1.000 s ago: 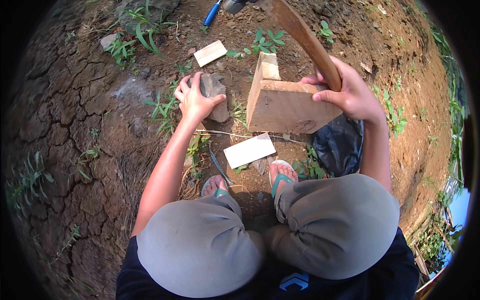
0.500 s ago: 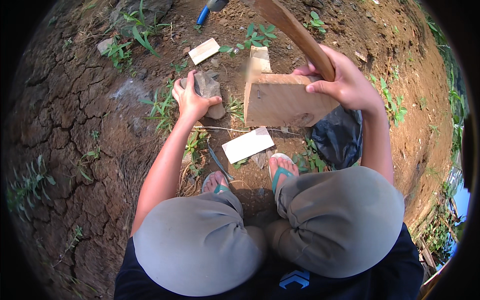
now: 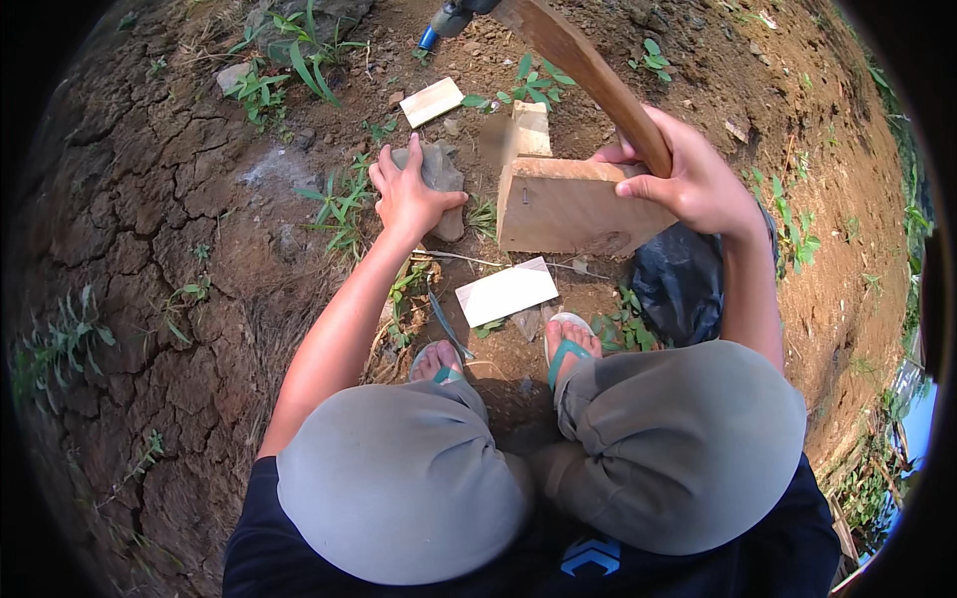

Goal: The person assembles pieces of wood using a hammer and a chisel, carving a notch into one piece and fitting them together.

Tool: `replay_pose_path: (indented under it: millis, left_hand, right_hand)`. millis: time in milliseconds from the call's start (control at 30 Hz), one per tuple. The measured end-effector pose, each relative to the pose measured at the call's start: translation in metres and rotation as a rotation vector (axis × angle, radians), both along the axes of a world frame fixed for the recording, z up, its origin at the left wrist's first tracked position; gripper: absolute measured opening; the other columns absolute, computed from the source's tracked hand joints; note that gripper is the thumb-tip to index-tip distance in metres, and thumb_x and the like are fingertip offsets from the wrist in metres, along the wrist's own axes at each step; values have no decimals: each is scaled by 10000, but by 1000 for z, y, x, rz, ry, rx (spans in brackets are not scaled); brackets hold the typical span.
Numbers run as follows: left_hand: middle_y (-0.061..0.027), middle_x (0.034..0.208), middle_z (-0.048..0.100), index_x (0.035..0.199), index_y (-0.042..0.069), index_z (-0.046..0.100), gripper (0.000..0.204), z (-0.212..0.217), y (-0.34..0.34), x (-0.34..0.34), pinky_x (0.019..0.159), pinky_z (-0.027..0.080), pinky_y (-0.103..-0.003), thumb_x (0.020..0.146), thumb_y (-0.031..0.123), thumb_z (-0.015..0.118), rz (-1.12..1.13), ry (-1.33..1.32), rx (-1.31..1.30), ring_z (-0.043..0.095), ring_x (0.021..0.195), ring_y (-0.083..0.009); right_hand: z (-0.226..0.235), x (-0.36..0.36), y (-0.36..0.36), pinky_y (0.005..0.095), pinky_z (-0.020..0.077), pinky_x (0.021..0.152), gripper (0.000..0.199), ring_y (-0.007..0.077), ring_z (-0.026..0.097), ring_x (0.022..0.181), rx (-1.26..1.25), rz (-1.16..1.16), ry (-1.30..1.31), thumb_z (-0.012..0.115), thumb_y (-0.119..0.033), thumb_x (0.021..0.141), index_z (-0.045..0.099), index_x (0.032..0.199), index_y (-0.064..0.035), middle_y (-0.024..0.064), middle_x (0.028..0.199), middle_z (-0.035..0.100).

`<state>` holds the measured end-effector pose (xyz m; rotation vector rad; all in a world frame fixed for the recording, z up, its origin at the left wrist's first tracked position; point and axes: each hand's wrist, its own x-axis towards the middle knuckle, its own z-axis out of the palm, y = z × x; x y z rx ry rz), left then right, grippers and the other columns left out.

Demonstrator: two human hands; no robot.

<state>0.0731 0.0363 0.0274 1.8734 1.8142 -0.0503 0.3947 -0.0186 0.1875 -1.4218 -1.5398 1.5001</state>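
Observation:
My left hand (image 3: 411,204) spans a grey-brown stone (image 3: 446,189), thumb on its right side and fingers over the top and left. My right hand (image 3: 698,179) is wrapped round the lower end of a curved wooden handle (image 3: 588,75). That handle rises to the upper left, to a dark tool head with a blue tip (image 3: 429,38), partly cut off by the top edge. Just below this hand a thick wooden block (image 3: 573,214) stands on edge, a nail showing in its near face. My right thumb overlaps the block's top edge; whether it presses there I cannot tell.
A pale flat board (image 3: 506,292) lies before my feet, and a smaller one (image 3: 432,102) beyond the stone. Behind the block is another wood piece (image 3: 532,130), beside a brownish blur. A black plastic bag (image 3: 680,279) sits at right. Plants and cracked soil surround all this.
The whole scene has shifted slightly right in the view. My left index finger looks straighter on the stone. The right hand keeps its grip on the handle, beside the block.

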Motion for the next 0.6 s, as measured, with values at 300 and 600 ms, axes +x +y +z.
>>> replay_pose_path:
  millis: [300, 600]
  left_hand:
    - [-263, 1629, 229, 1578, 153, 363, 1108, -11, -2, -30, 1103, 430, -572, 685, 551, 884, -107, -124, 180, 269, 1483, -423]
    - [-73, 1032, 738, 1209, 76, 636, 325, 33, -61, -158, 600, 543, -247, 1074, 350, 524, 554, -731, -11, 698, 781, -116]
  right_hand:
    - [14, -23, 6, 393, 524, 1022, 665, 259, 654, 1196, -72, -18, 128, 793, 36, 798, 445, 1365, 44, 101, 1130, 622]
    - [-5, -93, 79, 369, 533, 1007, 463, 216, 665, 1166, -195, 325, 182, 850, -11, 765, 489, 1049, -65, 40, 1053, 601]
